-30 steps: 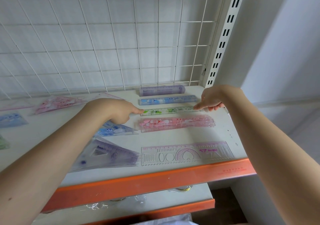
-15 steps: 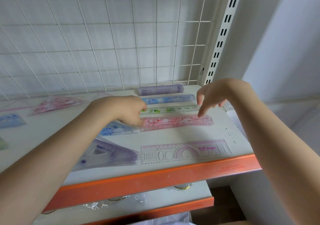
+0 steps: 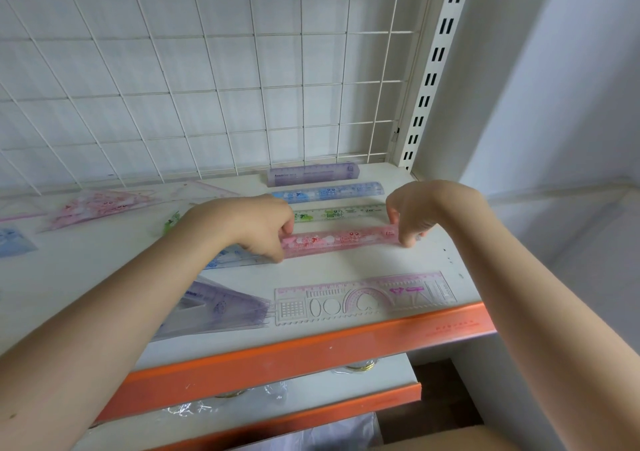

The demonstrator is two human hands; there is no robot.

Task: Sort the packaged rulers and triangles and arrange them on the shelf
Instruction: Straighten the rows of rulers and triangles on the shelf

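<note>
Having shifted from green-printed clear ruler [image 3: 337, 214] to long pink translucent packaged ruler [image 3: 341, 239] on white shelf [image 3: 363, 263], pinched each end, left hand [image 3: 263, 227] and right hand [image 3: 415, 213] apart; squaring ruler rows apparently nearly finished.

Left hand [image 3: 256, 225] and right hand [image 3: 420, 208] pinch pink ruler [image 3: 341, 238] ends.

A white wire grid [image 3: 214, 79] backs the shelf; a slotted white upright [image 3: 434, 66] stands right, beside a pale wall [image 3: 561, 86].
</note>
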